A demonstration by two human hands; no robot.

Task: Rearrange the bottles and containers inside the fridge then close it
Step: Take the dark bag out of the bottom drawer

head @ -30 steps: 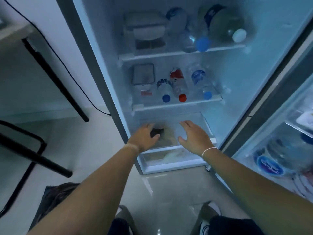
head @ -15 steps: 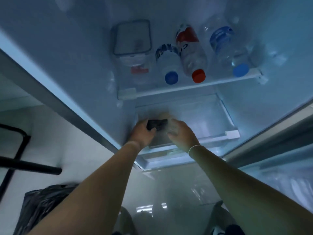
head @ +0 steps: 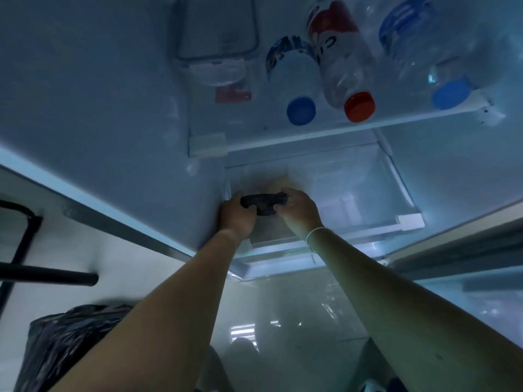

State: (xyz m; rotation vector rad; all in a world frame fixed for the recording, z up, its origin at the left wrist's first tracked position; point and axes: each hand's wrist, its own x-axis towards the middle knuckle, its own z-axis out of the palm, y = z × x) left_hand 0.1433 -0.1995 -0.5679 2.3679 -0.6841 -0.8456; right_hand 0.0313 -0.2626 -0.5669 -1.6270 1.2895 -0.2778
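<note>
Both hands on a dark object in the fridge's bottom drawer

The left hand (head: 236, 215) and right hand (head: 298, 212) curl around the dark object (head: 263, 203) over the clear drawer (head: 396, 190); bottles (head: 345, 66) lie on the shelf above it, pale floor below.

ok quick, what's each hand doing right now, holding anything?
Left hand: grips the left end of a dark object in the drawer.
Right hand: fingers curled round the object's right end.

Three bottles (head: 300, 80), one lidded container (head: 216, 26), two hands (head: 236, 216).
</note>
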